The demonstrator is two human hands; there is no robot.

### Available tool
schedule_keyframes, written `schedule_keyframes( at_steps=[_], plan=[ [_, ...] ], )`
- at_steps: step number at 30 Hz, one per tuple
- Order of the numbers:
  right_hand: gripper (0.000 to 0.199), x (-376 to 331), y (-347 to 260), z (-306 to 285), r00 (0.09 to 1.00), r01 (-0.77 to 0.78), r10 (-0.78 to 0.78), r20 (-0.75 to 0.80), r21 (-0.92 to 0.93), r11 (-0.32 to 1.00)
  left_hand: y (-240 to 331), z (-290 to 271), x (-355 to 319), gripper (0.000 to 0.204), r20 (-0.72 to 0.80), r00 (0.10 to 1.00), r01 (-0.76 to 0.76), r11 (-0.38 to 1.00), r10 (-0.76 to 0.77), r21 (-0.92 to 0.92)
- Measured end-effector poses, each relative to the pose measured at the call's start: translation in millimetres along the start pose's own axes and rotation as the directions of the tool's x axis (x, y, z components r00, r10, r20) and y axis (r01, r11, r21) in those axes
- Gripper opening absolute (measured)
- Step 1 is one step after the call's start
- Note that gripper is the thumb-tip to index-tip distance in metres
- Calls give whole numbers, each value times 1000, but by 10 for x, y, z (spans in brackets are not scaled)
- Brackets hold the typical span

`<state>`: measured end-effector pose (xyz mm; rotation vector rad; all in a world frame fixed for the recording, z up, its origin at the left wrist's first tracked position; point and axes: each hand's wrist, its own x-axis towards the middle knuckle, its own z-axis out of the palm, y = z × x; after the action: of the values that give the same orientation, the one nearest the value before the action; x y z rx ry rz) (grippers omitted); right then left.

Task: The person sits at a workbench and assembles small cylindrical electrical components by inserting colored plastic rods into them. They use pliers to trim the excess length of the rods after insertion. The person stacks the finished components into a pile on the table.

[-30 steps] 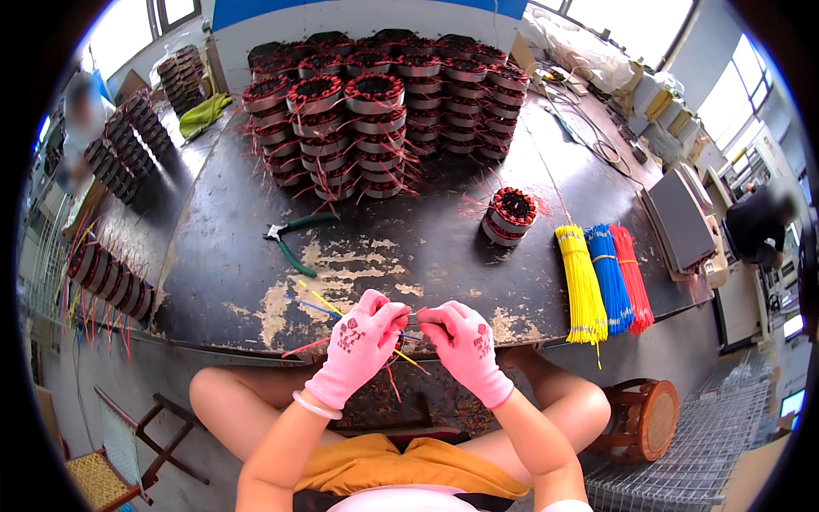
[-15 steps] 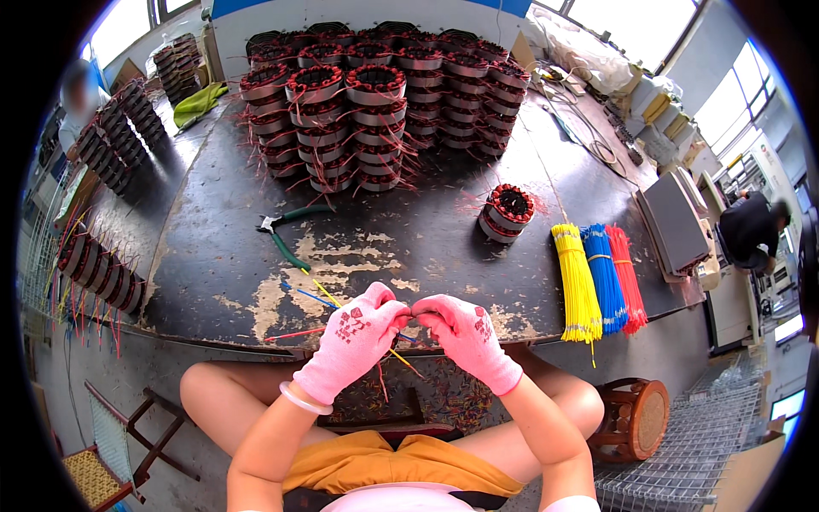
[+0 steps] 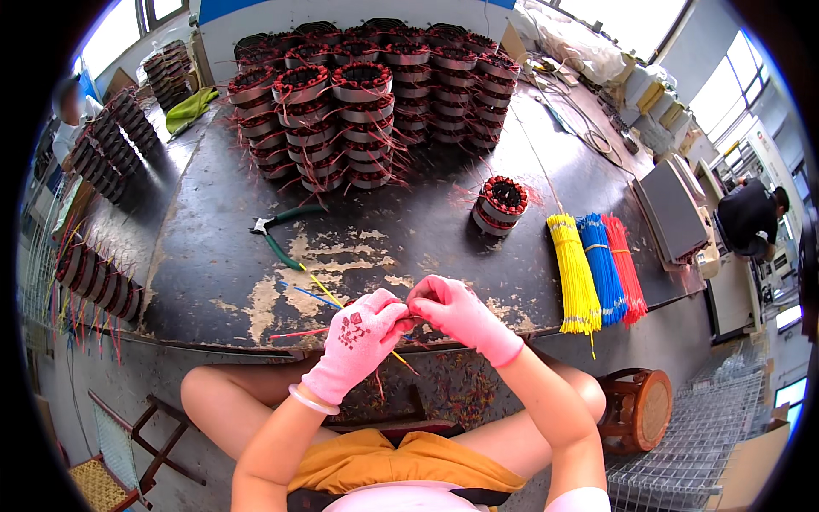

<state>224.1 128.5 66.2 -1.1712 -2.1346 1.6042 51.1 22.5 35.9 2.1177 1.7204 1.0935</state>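
Both my hands wear pink knit gloves and meet over the table's near edge. My left hand (image 3: 363, 341) is closed round a few thin wires. A yellow wire (image 3: 322, 280), a blue wire (image 3: 310, 294) and a red wire (image 3: 294, 334) stick out to its left, and loose ends hang below it. Fingertips of my right hand (image 3: 456, 314) are pinched against the left fingertips, at thin wire ends mostly hidden by the gloves. Beyond the hands, green-handled cutting pliers (image 3: 286, 232) lie open on the table.
A single wound motor stator (image 3: 501, 206) stands right of centre, with tall stacks of stators (image 3: 341, 119) behind. Yellow (image 3: 573, 273), blue (image 3: 602, 269) and red (image 3: 625, 269) wire bundles lie at the right. A wooden stool (image 3: 636, 411) stands by my right knee; another person (image 3: 751, 218) is farther right.
My right hand has risen a little and turned, its fingertips still against the left ones. My left hand has shifted slightly right with the wires. The whole view has moved a little.
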Motion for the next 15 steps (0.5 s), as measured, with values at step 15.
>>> schedule_keyframes(
  at_steps=[15],
  plan=[
    [50, -176, 299, 71, 681, 412, -728, 79, -863, 292, -18, 44, 31, 11, -13, 999, 48, 998, -49, -49]
  ],
)
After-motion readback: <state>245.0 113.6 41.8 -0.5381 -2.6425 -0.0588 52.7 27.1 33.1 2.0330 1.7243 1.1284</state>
